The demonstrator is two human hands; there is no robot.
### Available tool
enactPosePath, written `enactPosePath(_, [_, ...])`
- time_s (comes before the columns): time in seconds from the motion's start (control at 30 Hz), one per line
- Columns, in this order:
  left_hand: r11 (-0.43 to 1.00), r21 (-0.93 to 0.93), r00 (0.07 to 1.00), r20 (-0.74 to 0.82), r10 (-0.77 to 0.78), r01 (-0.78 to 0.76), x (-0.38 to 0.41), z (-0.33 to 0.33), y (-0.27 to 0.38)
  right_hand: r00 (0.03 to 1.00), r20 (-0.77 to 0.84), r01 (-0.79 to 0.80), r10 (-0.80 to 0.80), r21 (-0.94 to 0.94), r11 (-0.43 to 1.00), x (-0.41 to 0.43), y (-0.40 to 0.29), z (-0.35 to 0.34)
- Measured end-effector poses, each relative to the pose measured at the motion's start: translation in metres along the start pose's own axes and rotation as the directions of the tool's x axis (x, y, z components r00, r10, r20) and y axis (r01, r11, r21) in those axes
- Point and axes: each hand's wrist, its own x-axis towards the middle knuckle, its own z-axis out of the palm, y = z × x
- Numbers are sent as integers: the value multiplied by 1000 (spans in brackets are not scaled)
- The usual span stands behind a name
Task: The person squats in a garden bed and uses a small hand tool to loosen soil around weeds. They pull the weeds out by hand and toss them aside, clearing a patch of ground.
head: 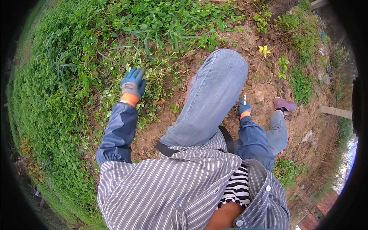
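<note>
My left hand (133,83), in a blue and grey work glove with an orange cuff, reaches over low green weeds. Its fingers are stretched out over a patch of loose, pale-stemmed weeds (156,76), and I see nothing in its grip. To the right of my bent, jeans-covered knee (217,86), my right hand (244,109) wears a matching glove. It is closed around a slim tool with a whitish part (245,99) showing at the fingers. What kind of tool it is cannot be told. Blue sleeve covers sheathe both forearms.
Dense leafy weeds (66,86) spread over the left side and top. Brown soil (258,86) lies to the right, with a small yellow-leaved plant (264,51) in it. My purple boot (284,104) rests there. A tree trunk base (280,7) stands at the top right.
</note>
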Motion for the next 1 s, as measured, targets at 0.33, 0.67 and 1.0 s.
enactPosePath(0.33, [946,255,712,626,-319,199,95,116,-5,973,121,-218,198,183,959,-66,-138,11])
enactPosePath(0.67, [956,292,462,853,-243,-37,-30,137,-80,956,160,-287,245,342,895,-29,-206,26])
enactPosePath(1.0, [927,67,521,811,-266,369,-95,49,-63,962,254,-201,101,405,892,4,-343,37])
